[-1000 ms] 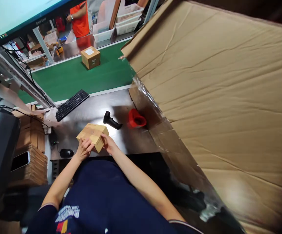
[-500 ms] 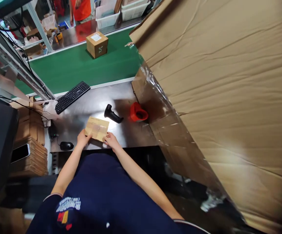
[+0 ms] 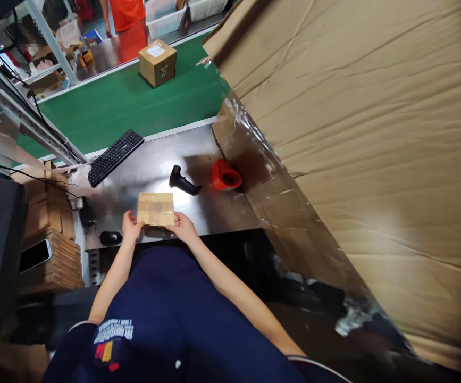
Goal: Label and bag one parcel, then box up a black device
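Note:
A small brown cardboard box (image 3: 156,208) lies flat on the steel table (image 3: 150,170), close to its near edge. My left hand (image 3: 130,225) grips the box's near left corner. My right hand (image 3: 183,227) holds its near right corner, fingers curled against the side. Both forearms reach out from my dark blue shirt.
A black handheld scanner (image 3: 182,182) and a red tape dispenser (image 3: 224,176) lie just beyond the box. A keyboard (image 3: 114,156) and a mouse (image 3: 110,237) are to the left. A huge cardboard carton (image 3: 353,133) fills the right. Another box (image 3: 157,62) rides the green conveyor (image 3: 126,109). A phone (image 3: 34,255) rests on stacked flat cartons.
The small box was tilted up in my hands a second ago; it now lies flat and square on the table, both hands still on its near corners.

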{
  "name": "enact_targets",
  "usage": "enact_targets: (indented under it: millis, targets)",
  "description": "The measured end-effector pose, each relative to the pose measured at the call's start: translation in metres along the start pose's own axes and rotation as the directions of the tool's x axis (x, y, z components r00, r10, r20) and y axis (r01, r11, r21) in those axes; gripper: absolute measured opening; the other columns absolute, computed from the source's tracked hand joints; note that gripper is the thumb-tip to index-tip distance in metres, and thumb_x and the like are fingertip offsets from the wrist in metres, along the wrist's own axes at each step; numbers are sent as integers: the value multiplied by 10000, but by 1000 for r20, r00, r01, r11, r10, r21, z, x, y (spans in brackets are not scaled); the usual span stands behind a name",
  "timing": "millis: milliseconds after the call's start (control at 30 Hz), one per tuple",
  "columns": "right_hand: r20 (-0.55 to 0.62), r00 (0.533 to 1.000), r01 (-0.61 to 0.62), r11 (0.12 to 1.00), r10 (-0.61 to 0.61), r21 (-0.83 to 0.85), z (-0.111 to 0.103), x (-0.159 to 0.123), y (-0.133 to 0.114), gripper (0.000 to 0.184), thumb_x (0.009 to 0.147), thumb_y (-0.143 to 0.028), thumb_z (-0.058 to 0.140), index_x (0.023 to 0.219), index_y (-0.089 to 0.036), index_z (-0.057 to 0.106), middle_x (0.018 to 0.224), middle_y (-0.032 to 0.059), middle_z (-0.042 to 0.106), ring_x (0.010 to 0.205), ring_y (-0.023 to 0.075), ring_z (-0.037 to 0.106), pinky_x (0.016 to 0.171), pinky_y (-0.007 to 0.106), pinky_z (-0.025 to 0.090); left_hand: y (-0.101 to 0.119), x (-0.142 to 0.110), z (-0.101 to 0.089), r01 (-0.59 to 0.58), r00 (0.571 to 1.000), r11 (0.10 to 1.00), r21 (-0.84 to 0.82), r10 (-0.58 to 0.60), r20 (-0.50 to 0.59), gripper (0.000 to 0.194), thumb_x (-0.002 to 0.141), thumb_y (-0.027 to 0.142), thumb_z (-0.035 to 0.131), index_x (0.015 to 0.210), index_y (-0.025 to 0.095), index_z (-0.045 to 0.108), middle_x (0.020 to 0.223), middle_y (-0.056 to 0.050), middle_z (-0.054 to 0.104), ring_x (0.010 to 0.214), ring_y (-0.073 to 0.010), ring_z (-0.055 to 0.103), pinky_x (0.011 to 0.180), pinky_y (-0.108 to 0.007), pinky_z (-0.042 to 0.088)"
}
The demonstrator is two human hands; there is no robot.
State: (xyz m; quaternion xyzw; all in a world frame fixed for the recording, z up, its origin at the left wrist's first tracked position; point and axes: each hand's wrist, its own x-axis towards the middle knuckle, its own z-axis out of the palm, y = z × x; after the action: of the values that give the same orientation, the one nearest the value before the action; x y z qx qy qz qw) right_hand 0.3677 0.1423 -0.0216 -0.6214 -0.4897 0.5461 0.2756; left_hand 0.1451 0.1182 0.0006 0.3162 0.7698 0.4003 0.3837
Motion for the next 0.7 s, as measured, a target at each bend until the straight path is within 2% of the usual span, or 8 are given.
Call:
enact_targets:
  millis: [133, 267, 333, 400, 467, 533, 633, 700]
  targets:
    - [-58, 994, -97, 989, 91, -114, 1, 5, 5, 470, 725, -327, 744, 1157, -206, 604, 760, -27, 643, 792, 218, 661, 760, 340, 516, -4, 4, -1, 156, 984, 988, -6, -155, 83, 337, 654, 84, 819, 928, 163, 638, 817, -8, 672, 614, -107, 602, 590, -241, 491]
    - [-13, 991, -129, 951, 130, -282, -2, -3, 1, 551, 853, -357, 676, 1342, -171, 504, 860, 23, 702, 885, 248, 686, 832, 358, 521, -15, 3, -2, 190, 971, 982, 16, -191, 145, 250, 688, 163, 836, 722, 175, 588, 606, 21, 621, 509, -105, 562, 517, -227, 435]
    - [8, 998, -47, 895, 57, -444, -3, -12, -4, 593, 905, -357, 619, 1432, -154, 439, 1000, 93, 724, 980, 290, 683, 880, 402, 523, -21, 2, -1, 199, 967, 979, 34, -202, 154, 254, 708, 197, 832, 681, 178, 580, 559, 26, 604, 462, -100, 532, 497, -228, 414]
    - [55, 993, 116, 762, -105, -637, -4, -18, -12, 661, 913, -377, 620, 1488, -133, 404, 1209, 199, 678, 1134, 366, 636, 951, 480, 511, -26, 3, 1, 203, 965, 978, 50, -209, 159, 260, 721, 212, 825, 658, 182, 574, 530, 32, 587, 436, -98, 511, 490, -231, 405]
    - [172, 944, 309, 576, -281, -757, -4, -14, -23, 779, 870, -398, 696, 1521, -102, 387, 1428, 290, 537, 1329, 446, 506, 1073, 578, 443, -29, 4, 2, 201, 964, 978, 58, -207, 166, 261, 735, 215, 811, 651, 189, 565, 515, 41, 568, 428, -98, 496, 490, -234, 403]
    - [375, 842, 517, 382, -389, -766, 0, 0, -38, 931, 785, -385, 796, 1553, -95, 357, 1577, 312, 373, 1471, 486, 333, 1179, 646, 325, -31, 7, 1, 183, 966, 982, 56, -190, 177, 248, 749, 217, 797, 666, 192, 564, 521, 50, 556, 445, -98, 493, 510, -235, 418]
    - [668, 658, 736, 113, -347, -667, 15, 28, -64, 1135, 653, -355, 886, 1591, -107, 297, 1670, 313, 191, 1534, 522, 177, 1182, 742, 250, -35, 9, -2, 117, 971, 993, 35, -122, 207, 272, 674, 179, 847, 747, 193, 586, 639, 42, 622, 574, -113, 584, 635, -252, 498]
    - [747, 617, 772, 4, -248, -636, 30, 39, -78, 1227, 595, -333, 908, 1609, -124, 252, 1666, 336, 170, 1523, 546, 191, 1112, 808, 291, -40, 8, -3, 46, 967, 999, -30, -37, 252, 419, 566, 152, 908, 840, 196, 595, 822, 5, 699, 750, -153, 669, 781, -305, 551]
